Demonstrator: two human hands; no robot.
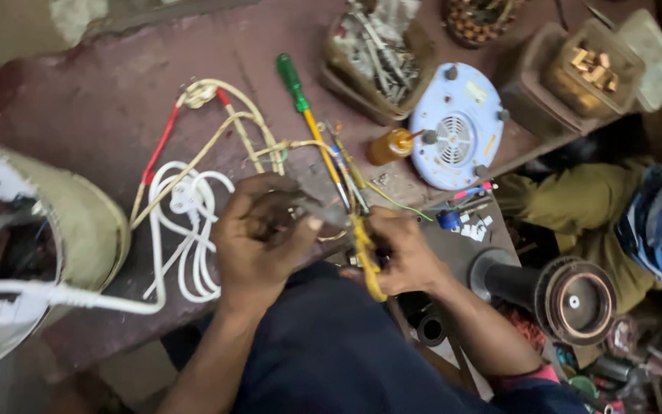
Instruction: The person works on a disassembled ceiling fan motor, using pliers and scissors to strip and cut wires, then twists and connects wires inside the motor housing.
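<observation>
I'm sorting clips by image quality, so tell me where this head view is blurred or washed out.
Head view: the hands, left and right, with the yellow-handled pliers, are slightly motion-blurred; the shiny metal pot at left glares white; the round white vented plastic cover stays fairly sharp.

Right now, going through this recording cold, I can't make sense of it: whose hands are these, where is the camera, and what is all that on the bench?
This is one picture from a camera worn on a person's head, looking down at their own two bare hands; no machine is involved. The left hand has its grip closed around a small dark part that I cannot make out. The right hand holds yellow-handled pliers. Thin coloured wires run from the hands onto the worn reddish bench. On it lie a green-handled screwdriver, a coiled white cord, a small amber bottle, a round pale blue vented cover and tubs of metal parts.
</observation>
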